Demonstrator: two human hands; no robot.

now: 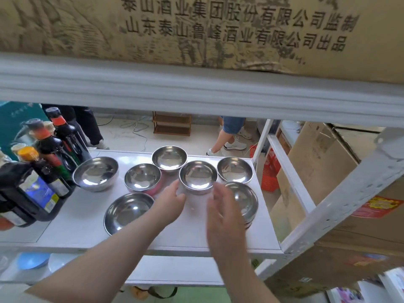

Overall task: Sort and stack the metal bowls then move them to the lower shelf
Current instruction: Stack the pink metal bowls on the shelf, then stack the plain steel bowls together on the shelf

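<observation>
Several metal bowls stand upright on the white shelf (pixel 83 228). A centre bowl (pixel 197 177) sits between my two hands. My left hand (pixel 171 199) is open just left of and below it, fingers spread. My right hand (pixel 223 212) is open and blurred, just right of it, and partly hides a bowl (pixel 246 199) at the right. Other bowls: back centre (pixel 169 158), back right (pixel 235 169), a pink-sided one (pixel 143 179), a wide one at the left (pixel 95 172), and a front one (pixel 127 212) partly behind my left forearm.
Dark sauce bottles (pixel 43 167) crowd the shelf's left end. A shelf beam (pixel 196 92) with a printed cardboard box (pixel 196 29) hangs close overhead. Cardboard boxes (pixel 317 162) stand right of the rack. A lower shelf (pixel 175 270) shows below, with blue dishes (pixel 32 260). People's legs stand behind.
</observation>
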